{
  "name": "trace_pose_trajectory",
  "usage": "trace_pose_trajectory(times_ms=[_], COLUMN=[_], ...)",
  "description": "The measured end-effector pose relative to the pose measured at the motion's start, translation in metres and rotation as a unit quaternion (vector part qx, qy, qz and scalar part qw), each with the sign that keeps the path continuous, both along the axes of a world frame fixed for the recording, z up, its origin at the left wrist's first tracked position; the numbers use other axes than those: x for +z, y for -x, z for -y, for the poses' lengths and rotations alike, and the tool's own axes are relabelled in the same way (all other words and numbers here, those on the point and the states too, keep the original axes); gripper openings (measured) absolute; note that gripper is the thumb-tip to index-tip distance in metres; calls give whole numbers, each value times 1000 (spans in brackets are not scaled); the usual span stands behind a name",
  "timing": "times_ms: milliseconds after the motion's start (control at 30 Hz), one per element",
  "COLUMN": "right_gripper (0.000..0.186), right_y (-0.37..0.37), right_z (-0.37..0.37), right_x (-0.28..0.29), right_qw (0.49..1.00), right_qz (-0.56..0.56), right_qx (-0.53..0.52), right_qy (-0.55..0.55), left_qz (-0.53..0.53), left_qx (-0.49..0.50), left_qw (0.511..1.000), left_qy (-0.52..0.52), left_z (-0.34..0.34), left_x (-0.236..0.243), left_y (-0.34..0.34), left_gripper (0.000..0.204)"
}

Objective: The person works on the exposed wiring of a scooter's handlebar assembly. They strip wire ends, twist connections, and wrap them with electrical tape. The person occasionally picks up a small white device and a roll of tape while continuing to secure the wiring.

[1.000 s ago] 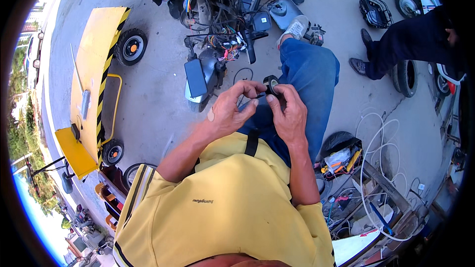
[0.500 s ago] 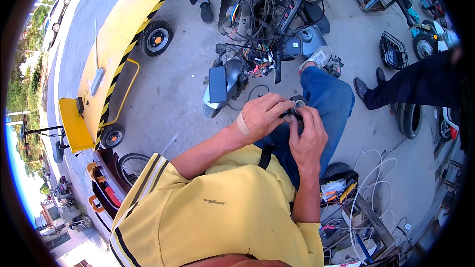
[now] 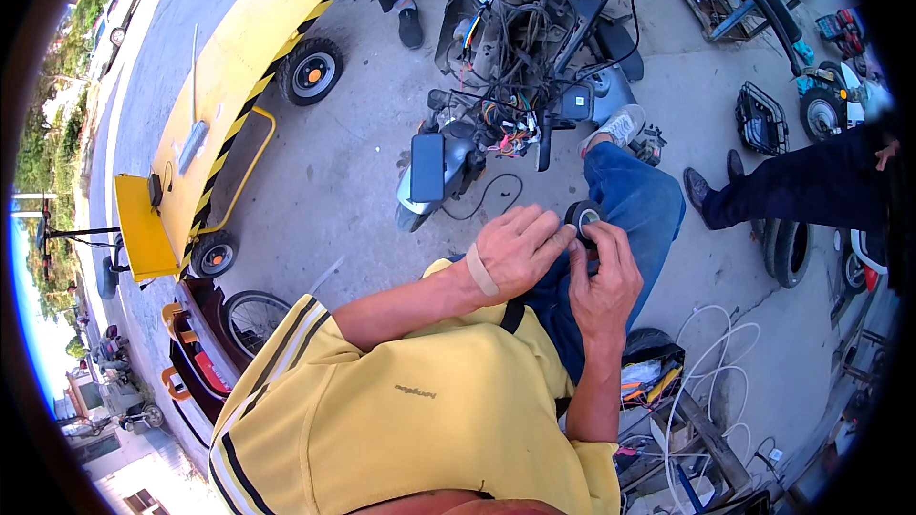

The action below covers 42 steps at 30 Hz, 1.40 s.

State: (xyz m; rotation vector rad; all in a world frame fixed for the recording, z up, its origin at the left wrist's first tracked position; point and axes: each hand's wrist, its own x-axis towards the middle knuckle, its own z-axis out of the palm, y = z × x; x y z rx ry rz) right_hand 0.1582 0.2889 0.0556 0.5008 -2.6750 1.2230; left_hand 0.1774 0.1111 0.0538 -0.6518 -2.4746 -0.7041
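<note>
Over my lap, my right hand (image 3: 608, 286) grips a roll of black tape (image 3: 571, 213) by its edge, with a pale core facing up. My left hand (image 3: 513, 250) has a tan bandage (image 3: 481, 271) at the wrist. Its fingers are curled together, with the tips against the near left side of the roll, close to my right thumb. Whatever those fingertips pinch is hidden. Beyond my hands stands a partly stripped scooter (image 3: 534, 48) with a bundle of coloured wires (image 3: 510, 124) hanging out. A dark phone (image 3: 428, 168) rests on its silver part.
A yellow flat cart (image 3: 221, 67) with black wheels stands left. A person crouches at the far side, and another's dark trouser leg (image 3: 792, 176) is at right. Near it are a black basket (image 3: 761, 120) and tyres (image 3: 788, 253). A tool box (image 3: 652, 377) and white tubing (image 3: 711, 362) lie beside my right arm.
The tape roll has turned and shows more clearly above my fingers. Both hands have shifted slightly down and right, and the view has swung a little.
</note>
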Motion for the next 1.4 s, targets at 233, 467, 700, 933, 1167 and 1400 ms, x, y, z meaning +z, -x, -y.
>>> trace_pose_trajectory(times_ms=[233, 467, 700, 933, 1167, 1400], right_gripper=[22, 20, 19, 21, 27, 9], right_y=[-6, -32, -67, -52, -48, 27], right_z=[-4, -24, -39, -33, -32, 32], right_x=[4, -8, -12, -24, -5, 13], right_qw=[999, 960, 687, 994, 986, 969], right_qz=[48, 201, 459, 11, 93, 154], right_qx=[13, 47, -75, 105, 123, 120], right_qy=[22, 187, 559, -20, -57, 152], left_qz=[42, 42, 4, 125, 265, 239], left_qx=[-8, -116, -237, -74, 128, 294], left_qw=[999, 992, 971, 976, 850, 800], left_qy=[11, 14, -44, -161, -437, -465], left_z=[-4, -9, -15, 44, 90, 148], left_x=[-3, 11, 24, 35, -23, -93], left_y=[-3, -21, -44, -26, -23, 28], left_gripper=[27, 30, 33, 30, 14, 21])
